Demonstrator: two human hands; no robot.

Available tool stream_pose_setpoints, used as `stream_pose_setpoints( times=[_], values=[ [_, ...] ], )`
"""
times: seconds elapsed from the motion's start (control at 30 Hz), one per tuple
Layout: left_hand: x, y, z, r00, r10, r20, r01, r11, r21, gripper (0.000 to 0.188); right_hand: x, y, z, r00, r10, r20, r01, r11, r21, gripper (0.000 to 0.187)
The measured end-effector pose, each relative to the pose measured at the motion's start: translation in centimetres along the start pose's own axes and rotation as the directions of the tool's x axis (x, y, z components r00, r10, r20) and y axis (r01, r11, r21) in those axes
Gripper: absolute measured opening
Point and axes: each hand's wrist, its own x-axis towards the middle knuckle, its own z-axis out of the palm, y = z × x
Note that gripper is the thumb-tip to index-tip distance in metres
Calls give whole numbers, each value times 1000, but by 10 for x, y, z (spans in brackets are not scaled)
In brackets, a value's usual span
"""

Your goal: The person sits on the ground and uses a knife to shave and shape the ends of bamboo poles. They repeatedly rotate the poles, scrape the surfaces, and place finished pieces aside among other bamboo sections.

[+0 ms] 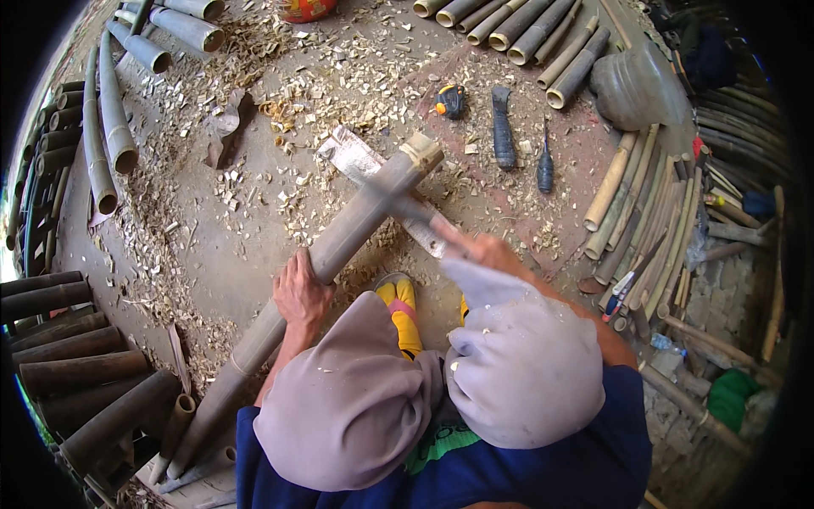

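A thick bamboo pole (343, 233) slants from the lower left up to the middle, its pale trimmed end at the upper right. Below that end it crosses a whitish, worn board (349, 157) on the ground. My left hand (303, 293) is wrapped over the pole about midway, holding it from above. My right hand (492, 257) grips the brown handle of a machete-like knife (398, 201), its dark blade smeared by motion across the pole near the trimmed end. Whether the blade touches the bamboo, I cannot tell.
Wood chips litter the ground. Beyond the board lie a tape measure (450, 102), a black-wrapped tool (502, 127) and a thin-shafted tool (545, 165). Bamboo pieces (89, 360) are stacked left, and more poles (632, 195) lie right. A large plastic jug (640, 89) stands far right.
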Motion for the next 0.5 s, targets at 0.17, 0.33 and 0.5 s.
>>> stream_pose_setpoints(
  times=[0.17,0.33,0.5],
  values=[
    [-7,4,8,993,10,-116,-8,1000,15,71,-13,73,39,995,-24,96,62,908,-415,50],
    [-12,3,7,996,-28,-79,31,999,41,68,14,54,-18,836,541,-97,-489,812,318,52],
    [-10,7,19,977,-4,-213,15,999,49,67,0,13,7,992,64,-108,-74,994,-85,52]
  ],
)
